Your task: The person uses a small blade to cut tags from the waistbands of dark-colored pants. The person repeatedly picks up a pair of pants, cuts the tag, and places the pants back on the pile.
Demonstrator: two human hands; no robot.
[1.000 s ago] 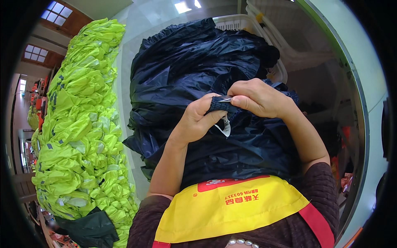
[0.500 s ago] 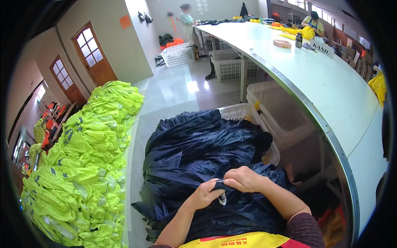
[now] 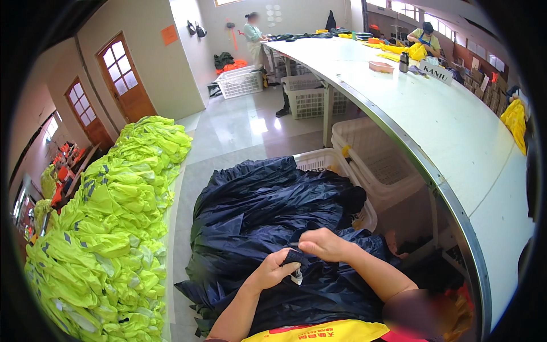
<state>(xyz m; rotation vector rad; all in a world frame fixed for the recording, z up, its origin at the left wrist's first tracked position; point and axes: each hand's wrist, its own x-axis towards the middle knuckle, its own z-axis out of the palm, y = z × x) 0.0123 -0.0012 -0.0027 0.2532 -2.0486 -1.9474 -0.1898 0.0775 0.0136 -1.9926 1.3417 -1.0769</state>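
A large heap of dark navy garments (image 3: 245,228) of thin shiny cloth lies before me. My left hand (image 3: 273,270) pinches a folded edge of the navy garment, with a small white label (image 3: 297,277) hanging beneath the thumb. Just to its right, my right hand (image 3: 323,245) is closed above the same cloth. A thin, light-coloured sliver shows at its fingertips, too small to name. The two hands are slightly apart.
Bright yellow-green garments (image 3: 114,228) form a long pile at left. A white table (image 3: 456,148) with a metal edge curves along the right. White plastic baskets (image 3: 370,151) stand beneath it. Two people work farther off, one at the table's far end (image 3: 253,37), another at right (image 3: 424,40).
My right hand has drawn slightly away from the left hand, opening a small gap. My left hand still pinches the cloth. The whole view has shifted a little.
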